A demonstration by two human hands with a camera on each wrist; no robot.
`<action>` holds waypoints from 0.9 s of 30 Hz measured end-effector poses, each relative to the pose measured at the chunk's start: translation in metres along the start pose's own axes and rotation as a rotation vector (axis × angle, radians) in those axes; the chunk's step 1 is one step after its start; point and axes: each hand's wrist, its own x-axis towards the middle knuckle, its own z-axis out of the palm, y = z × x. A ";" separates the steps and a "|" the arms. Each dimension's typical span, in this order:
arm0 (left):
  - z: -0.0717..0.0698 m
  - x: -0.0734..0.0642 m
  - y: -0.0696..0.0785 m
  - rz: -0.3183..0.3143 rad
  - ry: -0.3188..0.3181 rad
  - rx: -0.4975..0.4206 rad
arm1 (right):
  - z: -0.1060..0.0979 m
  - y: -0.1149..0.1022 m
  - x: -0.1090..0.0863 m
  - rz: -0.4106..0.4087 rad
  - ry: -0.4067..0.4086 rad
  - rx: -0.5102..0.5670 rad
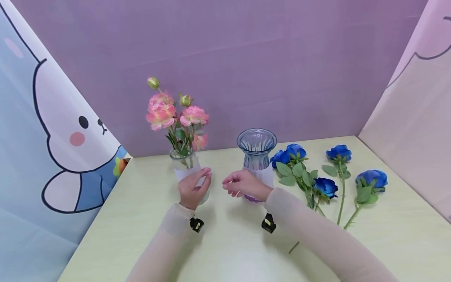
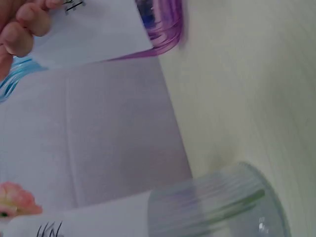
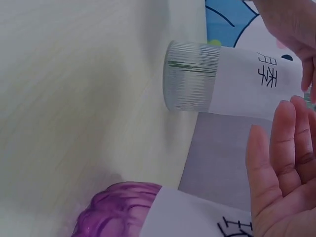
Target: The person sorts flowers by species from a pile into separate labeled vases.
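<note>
My left hand [image 1: 193, 188] is in front of a clear glass vase [image 1: 181, 160], its fingers loosely bent with nothing in them. Pink flowers [image 1: 193, 116] stand in that vase. A white label with handwritten characters wraps it, seen sideways in the right wrist view. My right hand [image 1: 248, 184] hovers before a blue-to-purple glass vase [image 1: 256, 143] and also holds nothing. The right wrist view shows the right hand's fingers [image 3: 284, 148] extended and apart. A white label covers part of the purple vase too, and no flowers show above its rim.
Several blue roses [image 1: 325, 187] with green stems lie on the pale table [image 1: 225, 258], to the right of the purple vase. A purple cloth [image 1: 225, 66] hangs behind. Cartoon-printed cloths [image 1: 81, 129] border the sides.
</note>
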 end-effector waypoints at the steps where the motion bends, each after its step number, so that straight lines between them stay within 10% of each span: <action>1: 0.003 0.000 0.000 0.013 -0.023 -0.033 | -0.002 0.001 -0.002 -0.007 -0.011 -0.012; 16: 0.017 0.012 0.002 -0.167 -0.310 -0.070 | -0.053 0.031 -0.048 0.008 -0.085 -0.220; 27: 0.026 0.048 0.013 -0.374 -0.556 -0.055 | -0.133 0.072 -0.103 0.179 -0.007 -0.016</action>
